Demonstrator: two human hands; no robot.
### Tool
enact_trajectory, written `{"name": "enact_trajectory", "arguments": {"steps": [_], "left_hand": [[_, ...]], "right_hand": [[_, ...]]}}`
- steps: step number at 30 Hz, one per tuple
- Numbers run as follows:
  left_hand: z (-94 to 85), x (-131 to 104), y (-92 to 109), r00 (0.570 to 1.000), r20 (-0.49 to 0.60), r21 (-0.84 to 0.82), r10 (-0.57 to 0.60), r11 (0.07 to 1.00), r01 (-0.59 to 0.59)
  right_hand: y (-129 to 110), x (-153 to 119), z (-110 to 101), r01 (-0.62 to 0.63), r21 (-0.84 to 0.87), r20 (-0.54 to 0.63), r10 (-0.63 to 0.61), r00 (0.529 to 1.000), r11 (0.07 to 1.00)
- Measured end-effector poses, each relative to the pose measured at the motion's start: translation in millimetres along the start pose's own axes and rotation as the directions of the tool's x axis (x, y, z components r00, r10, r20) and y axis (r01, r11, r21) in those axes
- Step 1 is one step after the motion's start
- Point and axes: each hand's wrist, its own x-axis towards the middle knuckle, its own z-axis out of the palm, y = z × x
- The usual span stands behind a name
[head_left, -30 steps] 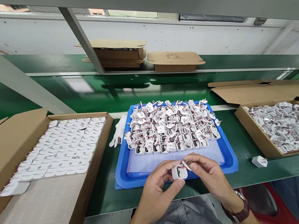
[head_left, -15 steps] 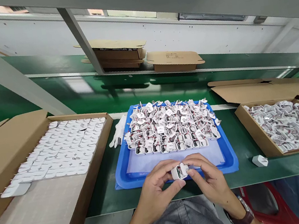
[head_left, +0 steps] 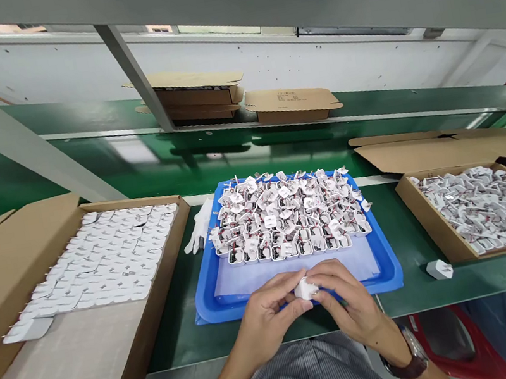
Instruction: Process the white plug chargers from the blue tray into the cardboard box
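Between both hands, over the front rim of the blue tray (head_left: pixel 204 303), is a small white plug adapter (head_left: pixel 304 289). My left hand (head_left: pixel 270 315) pinches its left side with thumb and fingers. My right hand (head_left: pixel 347 296) is closed on its right side, fingertips pressed to the end with the prongs. Fingers partly cover the adapter, so I cannot tell whether its cover sits flush. Just beyond, the tray holds rows of open white adapter housings (head_left: pixel 285 213) with loose pronged covers and red wires on top.
On the left, a cardboard box (head_left: pixel 137 368) holds neat rows of white adapters (head_left: pixel 114 256). Another box (head_left: pixel 432 228) at right contains jumbled adapter parts, with a single adapter (head_left: pixel 439 269) beside it. A white glove (head_left: pixel 200 226) lies left of the tray. A red stool (head_left: pixel 464 342) stands at lower right.
The adapter has turned in my hands and its cover has come over the opening. Its green inner board, visible before, is now out of sight.
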Motion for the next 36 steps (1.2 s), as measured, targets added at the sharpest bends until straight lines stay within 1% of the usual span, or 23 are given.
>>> {"name": "enact_trajectory", "arguments": {"steps": [2,4,6,8,9,11,13,14,15,17,18,20,24,27,32,36], "left_hand": [[0.2,2,-3,1.0,-0.006,-0.033,-0.008,0.999,0.008],[-0.7,4,-6,1.0,0.002,-0.069,-0.019,0.997,0.019],[-2.8,4,-6,0.999,0.022,-0.108,-0.029,0.994,0.032],[-5.5,5,-5,0.999,0.029,-0.124,-0.027,0.992,0.03],[-6.7,4,-5,1.0,0.021,-0.125,-0.021,0.992,0.023],[-8.7,4,-3,1.0,-0.005,-0.129,-0.011,0.992,0.01],[-9.8,3,-2,1.0,-0.025,-0.14,0.006,0.99,-0.009],[-10.2,3,-2,0.999,-0.029,-0.142,0.022,0.989,-0.026],[-10.5,2,-3,0.999,-0.03,-0.14,0.043,0.989,-0.047],[-11.2,2,-6,0.995,-0.029,-0.119,0.097,0.988,-0.099],[-11.7,2,-8,0.993,-0.031,-0.098,0.118,0.988,-0.12],[-12.9,2,-12,0.988,-0.034,-0.044,0.148,0.988,-0.15],[-14.9,2,-16,0.977,-0.041,0.06,0.209,0.977,-0.206],[-14.6,3,-14,0.969,-0.036,0.119,0.243,0.964,-0.237],[-10.8,4,-13,0.974,-0.084,0.107,0.212,0.973,-0.203],[-8.1,4,-14,0.975,-0.125,0.084,0.186,0.981,-0.176]], "right_hand": [[2,0,2,-0.038,0.031,-0.037,0.039,0.999,0.999],[3,-1,4,-0.049,0.022,-0.052,0.05,0.997,0.999],[2,-2,6,-0.031,-0.003,-0.039,0.031,0.999,1.0],[0,-4,6,-0.026,0.012,-0.012,0.026,1.0,1.0],[0,-5,6,-0.057,0.046,0.001,0.057,0.998,0.997],[0,-6,5,-0.199,0.148,0.016,0.199,0.98,0.969],[1,-5,4,-0.369,0.256,0.054,0.368,0.928,0.894],[1,-4,3,-0.429,0.3,0.082,0.425,0.901,0.852],[1,-2,2,-0.469,0.334,0.115,0.459,0.881,0.817],[0,2,2,-0.513,0.389,0.179,0.484,0.857,0.765],[0,5,2,-0.526,0.403,0.197,0.49,0.849,0.749],[-2,8,2,-0.53,0.388,0.204,0.491,0.847,0.754],[-3,13,6,-0.467,0.283,0.151,0.442,0.884,0.838],[-2,13,8,-0.434,0.263,0.128,0.415,0.901,0.862],[4,11,11,-0.44,0.246,0.116,0.424,0.898,0.864],[8,7,11,-0.448,0.284,0.142,0.425,0.894,0.848]]}}
